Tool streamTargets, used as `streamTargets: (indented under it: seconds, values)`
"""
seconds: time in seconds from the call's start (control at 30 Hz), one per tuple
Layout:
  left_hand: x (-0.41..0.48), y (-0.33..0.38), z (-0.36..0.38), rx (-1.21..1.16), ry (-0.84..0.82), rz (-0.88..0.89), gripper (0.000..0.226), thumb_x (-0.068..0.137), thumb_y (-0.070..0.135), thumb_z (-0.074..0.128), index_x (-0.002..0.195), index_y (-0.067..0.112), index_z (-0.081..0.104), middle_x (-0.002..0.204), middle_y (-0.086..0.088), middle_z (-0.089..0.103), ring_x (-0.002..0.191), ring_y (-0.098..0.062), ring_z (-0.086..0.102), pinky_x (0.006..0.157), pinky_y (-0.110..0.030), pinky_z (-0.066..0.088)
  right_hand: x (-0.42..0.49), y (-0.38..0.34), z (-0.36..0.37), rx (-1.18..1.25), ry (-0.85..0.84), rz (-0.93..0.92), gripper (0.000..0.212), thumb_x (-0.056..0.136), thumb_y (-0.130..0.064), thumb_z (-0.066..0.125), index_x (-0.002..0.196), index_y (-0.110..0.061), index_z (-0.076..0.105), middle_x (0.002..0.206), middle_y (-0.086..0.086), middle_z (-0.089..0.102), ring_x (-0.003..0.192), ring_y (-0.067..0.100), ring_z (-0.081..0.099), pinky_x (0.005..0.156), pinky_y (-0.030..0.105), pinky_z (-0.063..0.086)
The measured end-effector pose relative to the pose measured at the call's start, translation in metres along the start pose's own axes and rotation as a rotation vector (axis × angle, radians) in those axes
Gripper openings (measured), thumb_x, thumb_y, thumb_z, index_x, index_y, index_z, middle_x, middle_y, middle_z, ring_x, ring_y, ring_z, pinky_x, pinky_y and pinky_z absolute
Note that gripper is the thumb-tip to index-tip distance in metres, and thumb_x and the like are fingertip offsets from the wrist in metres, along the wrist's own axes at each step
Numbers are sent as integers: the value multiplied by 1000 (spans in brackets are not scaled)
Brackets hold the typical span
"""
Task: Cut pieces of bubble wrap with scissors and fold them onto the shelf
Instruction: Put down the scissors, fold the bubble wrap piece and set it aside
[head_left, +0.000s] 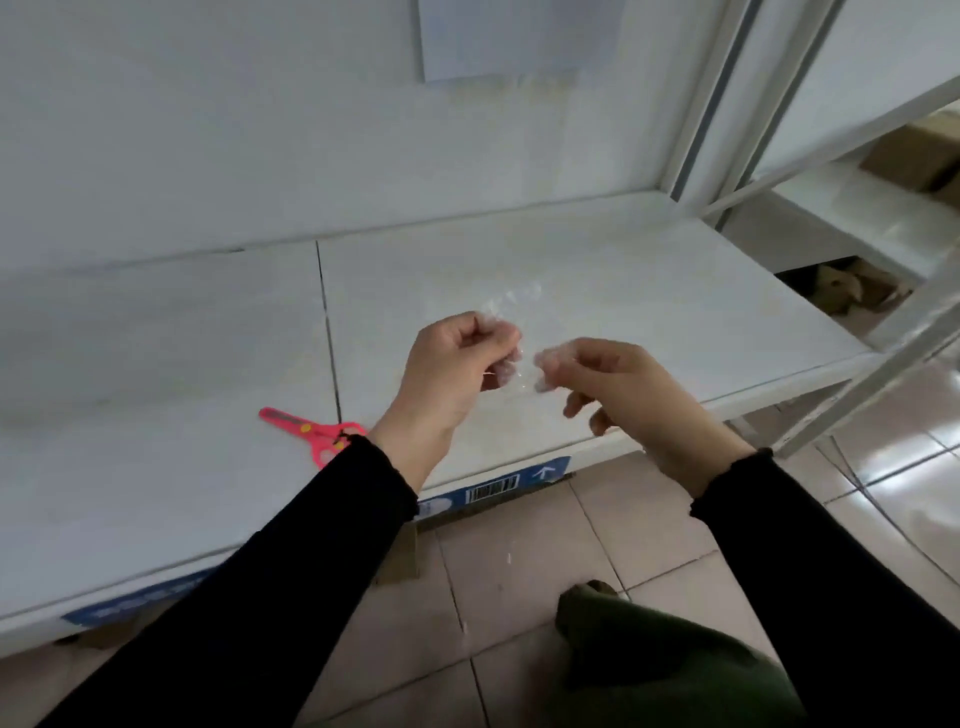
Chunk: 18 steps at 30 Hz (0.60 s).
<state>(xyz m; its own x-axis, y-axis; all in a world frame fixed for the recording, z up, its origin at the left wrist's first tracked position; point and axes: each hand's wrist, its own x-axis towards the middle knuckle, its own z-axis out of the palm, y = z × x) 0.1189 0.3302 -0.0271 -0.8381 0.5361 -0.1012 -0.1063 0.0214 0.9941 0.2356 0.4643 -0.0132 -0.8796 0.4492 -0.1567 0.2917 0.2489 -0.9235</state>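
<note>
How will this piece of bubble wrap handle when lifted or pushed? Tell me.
Probably floppy: the bubble wrap crinkles between the left hand and right hand, which both pinch it. Likely very light, since fingertip pinches alone hold it above the shelf. Pushed on that smooth surface, it may slide or bunch up.

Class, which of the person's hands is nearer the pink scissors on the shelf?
Left. The left hand is just right of the scissors; the right hand is farther right. Both pinch bubble wrap.
</note>
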Motion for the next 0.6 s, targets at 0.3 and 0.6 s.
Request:
streamTargets:
  seconds: [0.3,0.6]
  values:
    - [110,-11,56,45,-14,-35,12,89,-2,67,91,7,59,75,-9,64,58,-16,59,58,-23,55,93,41,-49,157,181,41,10,89,-5,68,97,-10,64,80,5,73,63,9,58,57,14,46]
    - [211,-38,83,334,26,49,18,83,3,72,75,13,59,72,-6,67,64,-21,64,73,-35,59,185,82,-70,-36,381,-19,20,82,-7,71,94,-13,56,74,1,62,63,19,59,68,35,51]
